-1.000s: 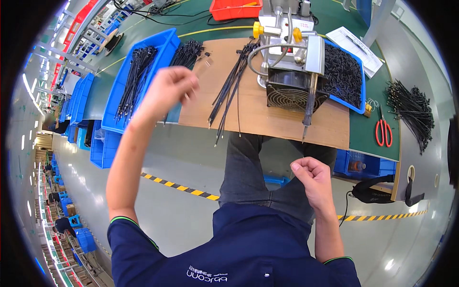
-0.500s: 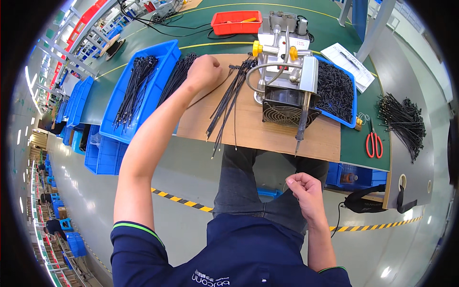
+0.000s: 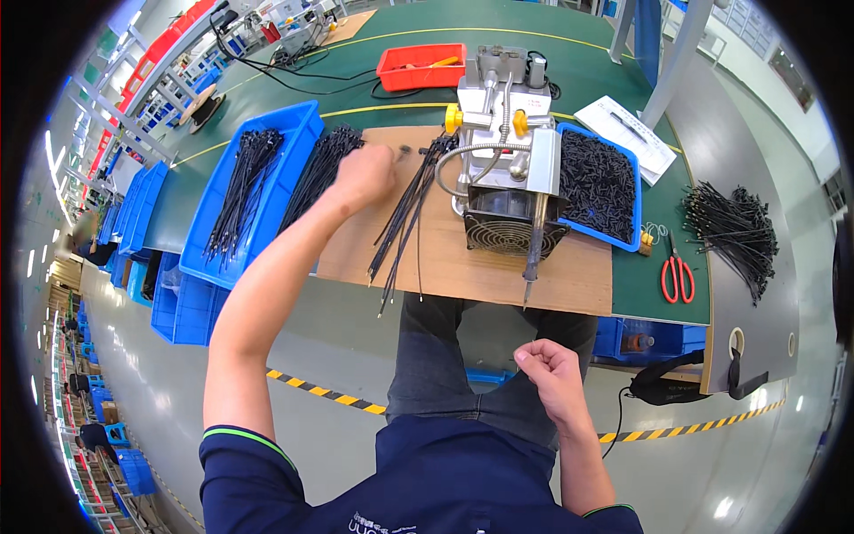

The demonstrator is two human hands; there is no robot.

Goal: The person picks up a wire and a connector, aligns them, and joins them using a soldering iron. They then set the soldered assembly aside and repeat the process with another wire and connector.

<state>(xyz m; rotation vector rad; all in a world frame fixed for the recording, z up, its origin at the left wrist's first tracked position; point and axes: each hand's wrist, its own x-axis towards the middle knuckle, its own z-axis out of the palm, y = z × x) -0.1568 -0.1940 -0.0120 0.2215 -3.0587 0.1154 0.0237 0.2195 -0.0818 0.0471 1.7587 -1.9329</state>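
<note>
My left hand [image 3: 366, 176] is over the cardboard sheet [image 3: 569, 276], beside a bundle of black cables [image 3: 322, 169]. Its fingers are curled and partly hidden, so what they hold does not show. A small dark connector piece [image 3: 405, 149] lies just past the fingertips. To the right, several black cables [image 3: 411, 209] rest on the cardboard, their tips over its front edge. My right hand [image 3: 553, 378] is raised above my lap in a pinch, thumb against forefinger; anything in it is too small to name.
A bench machine [image 3: 507, 142] with a fan and nozzle stands mid-table. Beside it are a blue tray [image 3: 637, 209] of small black parts, red-handled scissors [image 3: 678, 278] and a cable pile [image 3: 734, 231]. A blue bin [image 3: 307, 133] of cables is at left, a red tray [image 3: 422, 67] behind.
The whole view has shifted, so the table sits lower and further left. My left hand has come slightly nearer to me, and the thin cable by its wrist no longer shows. My right hand stays pinched.
</note>
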